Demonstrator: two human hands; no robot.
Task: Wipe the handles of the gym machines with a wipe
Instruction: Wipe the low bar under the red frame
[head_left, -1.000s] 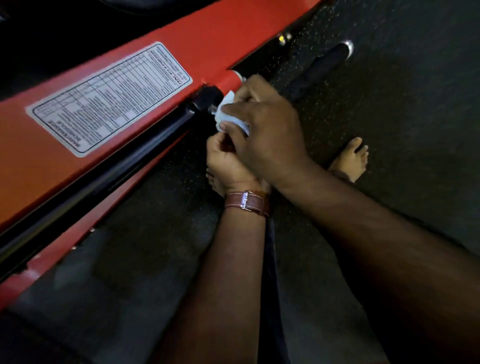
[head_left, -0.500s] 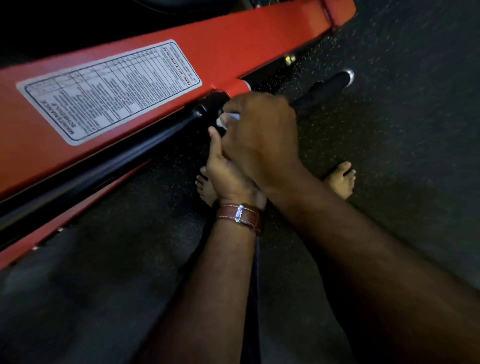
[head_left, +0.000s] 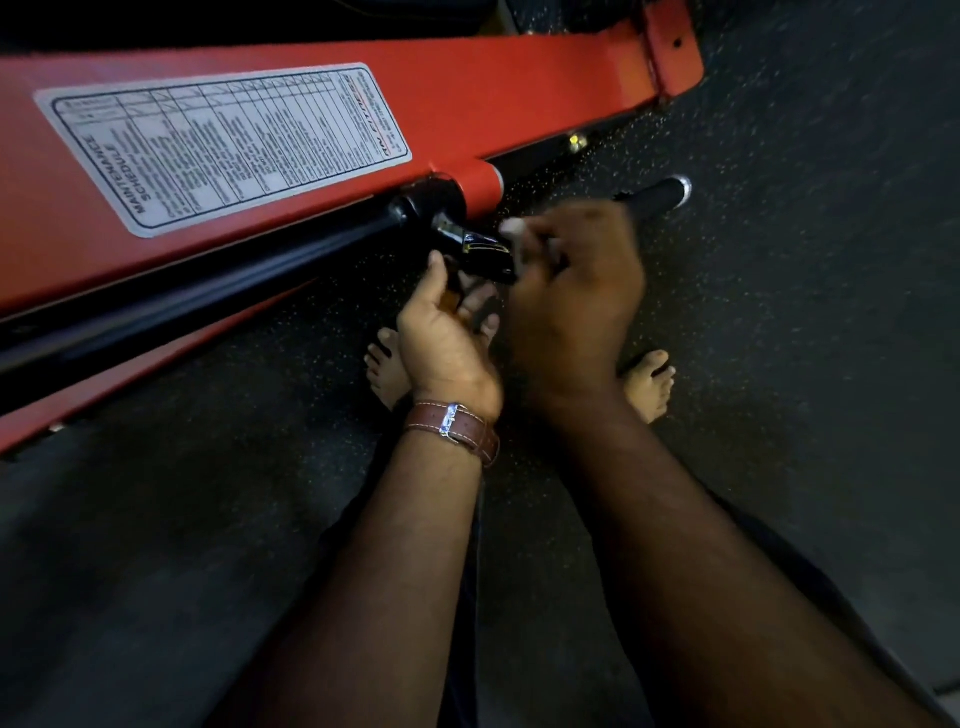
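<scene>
A black handle bar (head_left: 652, 200) with a silver end cap sticks out from the red machine frame (head_left: 519, 88) over the floor. My right hand (head_left: 571, 296), blurred by motion, grips a white wipe (head_left: 513, 227) around the bar's inner part, beside a glossy black fitting (head_left: 475, 249). Only a small corner of the wipe shows above the fingers. My left hand (head_left: 447, 338), with a brown watch strap on its wrist, sits just under the fitting. Its thumb touches the fitting and its fingers are loosely curled, holding nothing I can make out.
A long black rod (head_left: 208, 291) runs along the red frame toward the lower left. A white maintenance schedule label (head_left: 223, 145) is stuck on the frame. My bare feet (head_left: 649, 384) stand on the dark speckled rubber floor (head_left: 805, 312).
My right hand has slid with the wipe off the black fitting and onto the handle bar to the right, uncovering the fitting. My left hand has let go of the wipe and dropped slightly.
</scene>
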